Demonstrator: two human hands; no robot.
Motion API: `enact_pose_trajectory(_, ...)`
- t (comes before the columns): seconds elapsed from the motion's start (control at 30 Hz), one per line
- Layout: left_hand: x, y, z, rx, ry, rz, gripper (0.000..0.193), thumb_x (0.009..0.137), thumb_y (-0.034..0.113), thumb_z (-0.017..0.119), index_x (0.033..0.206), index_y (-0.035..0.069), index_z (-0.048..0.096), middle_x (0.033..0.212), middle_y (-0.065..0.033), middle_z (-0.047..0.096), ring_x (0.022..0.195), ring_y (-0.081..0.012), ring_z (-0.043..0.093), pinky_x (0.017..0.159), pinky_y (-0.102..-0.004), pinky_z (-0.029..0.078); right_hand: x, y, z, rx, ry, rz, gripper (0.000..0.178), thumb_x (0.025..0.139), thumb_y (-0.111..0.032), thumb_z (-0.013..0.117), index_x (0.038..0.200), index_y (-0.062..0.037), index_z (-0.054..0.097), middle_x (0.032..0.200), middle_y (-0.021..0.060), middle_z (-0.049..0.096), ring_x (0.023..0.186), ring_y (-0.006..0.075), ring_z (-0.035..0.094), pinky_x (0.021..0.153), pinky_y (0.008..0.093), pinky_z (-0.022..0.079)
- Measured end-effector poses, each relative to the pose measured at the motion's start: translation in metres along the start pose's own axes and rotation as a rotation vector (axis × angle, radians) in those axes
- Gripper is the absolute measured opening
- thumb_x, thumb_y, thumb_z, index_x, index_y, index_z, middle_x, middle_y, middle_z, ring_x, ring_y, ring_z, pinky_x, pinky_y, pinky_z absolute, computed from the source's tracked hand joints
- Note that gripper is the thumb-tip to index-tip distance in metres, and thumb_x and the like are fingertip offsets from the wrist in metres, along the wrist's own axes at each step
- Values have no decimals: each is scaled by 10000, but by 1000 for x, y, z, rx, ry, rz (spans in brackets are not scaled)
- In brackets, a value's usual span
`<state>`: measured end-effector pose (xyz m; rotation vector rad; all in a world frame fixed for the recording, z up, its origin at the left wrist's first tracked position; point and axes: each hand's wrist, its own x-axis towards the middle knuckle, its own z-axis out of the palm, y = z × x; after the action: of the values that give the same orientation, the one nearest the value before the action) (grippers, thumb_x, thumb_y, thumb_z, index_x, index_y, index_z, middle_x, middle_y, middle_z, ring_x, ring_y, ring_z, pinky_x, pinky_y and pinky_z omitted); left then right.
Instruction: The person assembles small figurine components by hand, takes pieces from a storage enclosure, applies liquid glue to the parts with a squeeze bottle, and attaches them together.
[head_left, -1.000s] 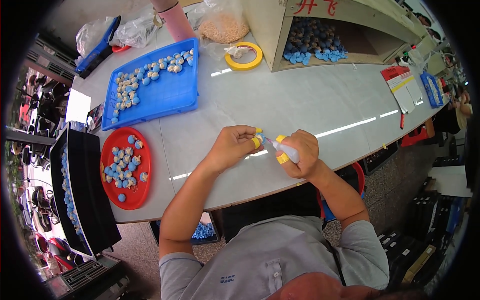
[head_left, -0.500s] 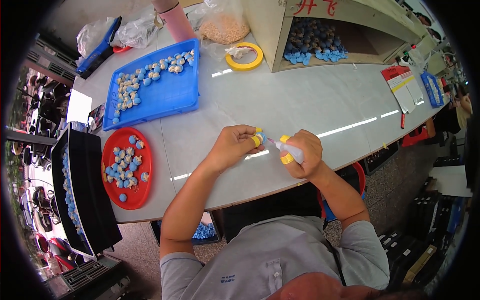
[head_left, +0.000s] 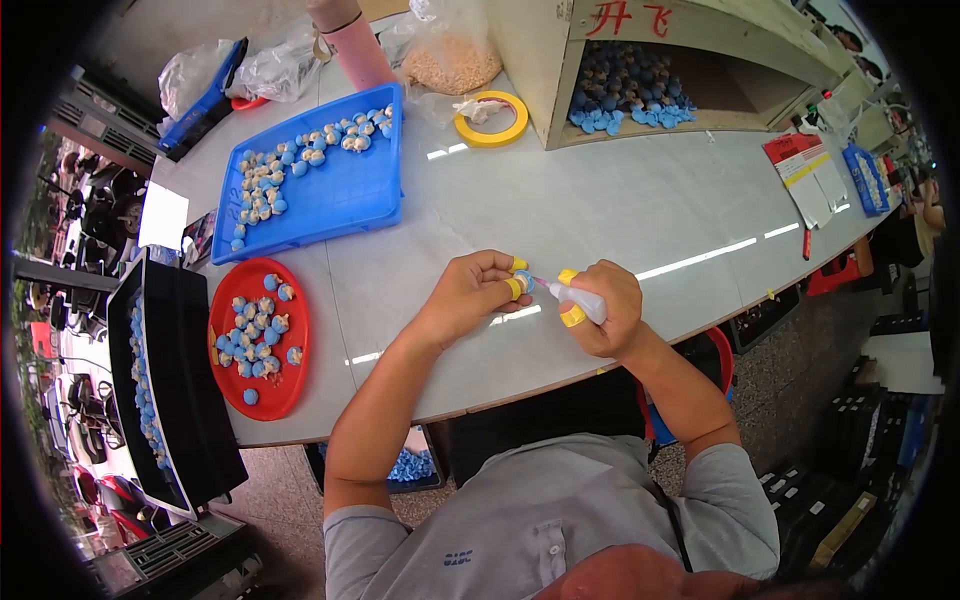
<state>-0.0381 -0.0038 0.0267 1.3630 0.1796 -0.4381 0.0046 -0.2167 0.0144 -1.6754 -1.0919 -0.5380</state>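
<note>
Between the yellow-taped fingertips of my left hand (head_left: 468,298) is a small round blue-and-cream piece (head_left: 527,282), held above the grey table. My right hand (head_left: 612,308), also with yellow tape on its fingers, grips a soft white squeeze bottle (head_left: 582,300). The bottle's thin nozzle points left and its tip meets or nearly meets the piece; I cannot tell which. To the left, a red oval tray (head_left: 287,385) carries several similar blue-and-cream pieces. Behind it, a blue rectangular tray (head_left: 345,205) has more of them along its far and left sides.
A roll of yellow tape (head_left: 515,130) lies near a beige cabinet (head_left: 548,90) with blue pieces inside. A pink bottle (head_left: 358,50) and a bag of tan bits (head_left: 452,62) stand at the back. A black crate (head_left: 190,400) is at the left edge; red-and-white papers (head_left: 805,170) lie far right.
Both hands keep almost the same pose, the nozzle staying at the small piece. The whole view has shifted slightly, so the trays appear a little lower and further right.
</note>
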Motion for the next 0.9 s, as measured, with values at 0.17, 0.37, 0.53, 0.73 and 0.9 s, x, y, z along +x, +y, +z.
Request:
enact_pose_trajectory(0.17,0,0,2,-10,-3,9,320,891,51,624,1162,-103,553,999,-137,659,885,-168,677,783,-240,555,2,0,4,-17,-17,15,174,722,-58,700,856,-14,599,646,86,582,471,223,485,463,329,375)
enact_pose_trajectory(0.37,-1,2,2,6,12,-3,318,888,49,628,1156,-105,553,999,-136,657,884,-172,679,780,-239,555,-1,2,0,23,-15,-19,191,758,-66,665,909,13,579,616,103,548,481,208,475,471,316,374)
enact_pose_trajectory(0.53,1,-1,-2,2,-6,-12,307,911,84,630,1167,-69,561,1017,-124,671,908,-177,688,766,-231,551,-4,3,0,35,50,36,181,757,-74,664,895,10,581,613,105,549,484,212,475,478,318,376)
enact_pose_trajectory(0.73,-1,2,1,-37,10,-7,295,889,52,628,1127,-104,551,994,-149,661,875,-183,686,749,-237,561,0,-1,1,-2,-19,40,187,717,-71,705,864,-14,603,671,97,610,495,234,520,488,328,404)
enact_pose_trajectory(0.9,0,0,1,-35,6,-5,291,888,44,626,1123,-108,549,993,-153,660,873,-185,687,749,-237,563,1,-1,2,-9,-14,43,178,719,-69,705,856,-15,605,669,96,607,488,231,510,489,327,401)
